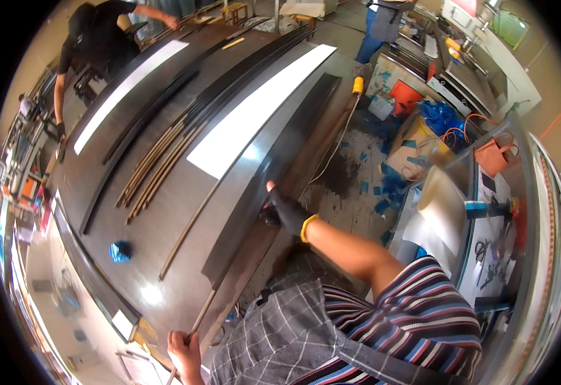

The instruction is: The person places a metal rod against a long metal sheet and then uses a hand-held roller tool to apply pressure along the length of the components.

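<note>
My bare left hand (185,350) is closed around the lower end of a thin brown rod (202,313) at the table's near edge. That rod runs up along the right side of a long dark strip (245,215), which lies flat on the dark table (120,292). My right hand (284,212), in a black glove with bare fingertips, is at the strip's right edge. Its thumb points up and the other fingers curl; what they hold is hidden. Left of the strip lie a long white panel (255,119) and another thin rod (187,232).
Brown rods (155,163), black strips (110,176) and a crumpled blue wrap (120,251) lie on the table. Across it, a person (91,38) in black reaches to its edge. A cord (338,141) hangs at the right, near boxes and a rack (486,256).
</note>
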Motion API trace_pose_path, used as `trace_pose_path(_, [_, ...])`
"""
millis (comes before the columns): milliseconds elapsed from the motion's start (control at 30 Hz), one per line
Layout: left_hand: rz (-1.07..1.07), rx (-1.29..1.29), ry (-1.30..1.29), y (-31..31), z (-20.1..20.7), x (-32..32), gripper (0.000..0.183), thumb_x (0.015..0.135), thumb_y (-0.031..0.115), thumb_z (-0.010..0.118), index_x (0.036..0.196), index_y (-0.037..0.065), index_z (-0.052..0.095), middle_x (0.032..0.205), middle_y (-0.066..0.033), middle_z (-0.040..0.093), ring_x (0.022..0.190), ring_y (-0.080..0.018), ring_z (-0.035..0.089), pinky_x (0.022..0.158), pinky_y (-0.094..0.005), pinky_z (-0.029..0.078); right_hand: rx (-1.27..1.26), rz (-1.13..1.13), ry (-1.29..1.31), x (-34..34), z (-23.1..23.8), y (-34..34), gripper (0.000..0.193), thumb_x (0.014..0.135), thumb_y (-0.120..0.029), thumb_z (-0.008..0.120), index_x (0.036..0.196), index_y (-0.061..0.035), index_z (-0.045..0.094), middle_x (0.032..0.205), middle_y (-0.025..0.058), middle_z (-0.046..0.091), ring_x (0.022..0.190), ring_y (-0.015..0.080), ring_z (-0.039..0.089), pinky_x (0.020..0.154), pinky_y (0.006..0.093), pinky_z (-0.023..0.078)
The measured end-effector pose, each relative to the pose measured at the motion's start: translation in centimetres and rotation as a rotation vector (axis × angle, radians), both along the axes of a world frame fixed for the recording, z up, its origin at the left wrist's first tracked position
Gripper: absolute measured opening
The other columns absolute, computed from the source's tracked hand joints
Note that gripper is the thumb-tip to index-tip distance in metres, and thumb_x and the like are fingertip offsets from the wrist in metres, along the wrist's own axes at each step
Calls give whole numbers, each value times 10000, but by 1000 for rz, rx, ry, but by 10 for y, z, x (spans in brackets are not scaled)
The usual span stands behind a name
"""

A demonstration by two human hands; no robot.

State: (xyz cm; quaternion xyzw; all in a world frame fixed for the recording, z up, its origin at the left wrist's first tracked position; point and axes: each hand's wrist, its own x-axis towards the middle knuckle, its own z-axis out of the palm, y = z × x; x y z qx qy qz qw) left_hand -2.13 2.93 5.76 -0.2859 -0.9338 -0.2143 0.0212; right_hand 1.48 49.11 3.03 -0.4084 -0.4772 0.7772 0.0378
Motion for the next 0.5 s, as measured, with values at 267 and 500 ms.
trace_pose_path(267, [-5,39,190,96,35,-98,306,704,67,757,708,32,453,692,-114,462,615,-322,469,557,-443,375,-166,-16,339,-90,17,99,570,919,-619,507,770,-68,518,659,65,604,483,129,536,495,247,464])
trace_pose_path(500, [-52,166,449,249,-8,-187,279,733,95,781,737,41,507,739,-118,508,631,-317,517,549,-424,425,21,-258,457,-154,65,240,625,903,-670,482,784,-59,530,623,57,560,513,141,545,532,253,466])
